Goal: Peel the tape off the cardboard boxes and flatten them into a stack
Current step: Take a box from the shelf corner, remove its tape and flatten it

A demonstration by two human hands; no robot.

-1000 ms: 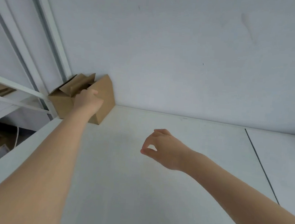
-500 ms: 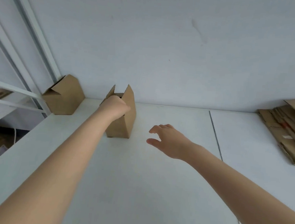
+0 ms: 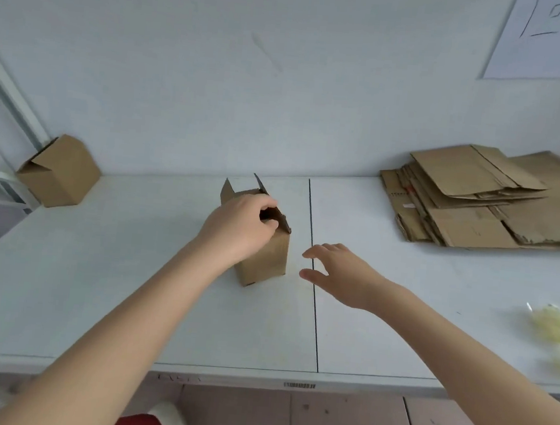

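Note:
A small brown cardboard box (image 3: 264, 258) stands upright in the middle of the white table (image 3: 130, 284), its top flaps raised. My left hand (image 3: 236, 229) grips the box's upper rim, fingers curled over the edge into the opening. My right hand (image 3: 337, 271) hovers just right of the box, fingers spread and loosely bent, holding nothing and not touching it. A second small cardboard box (image 3: 58, 172) rests tilted at the table's far left against the wall. A stack of flattened cardboard (image 3: 483, 199) lies at the far right.
Crumpled pale yellowish tape (image 3: 555, 334) lies near the table's right edge. A dark seam (image 3: 313, 283) splits the tabletop just right of the box. A white metal frame (image 3: 7, 100) rises at the left. The wall is close behind.
My left hand has carried the box from the far left corner toward the table's middle and closer to me. My right hand opened and stayed beside it. The view shifted right, revealing the stack.

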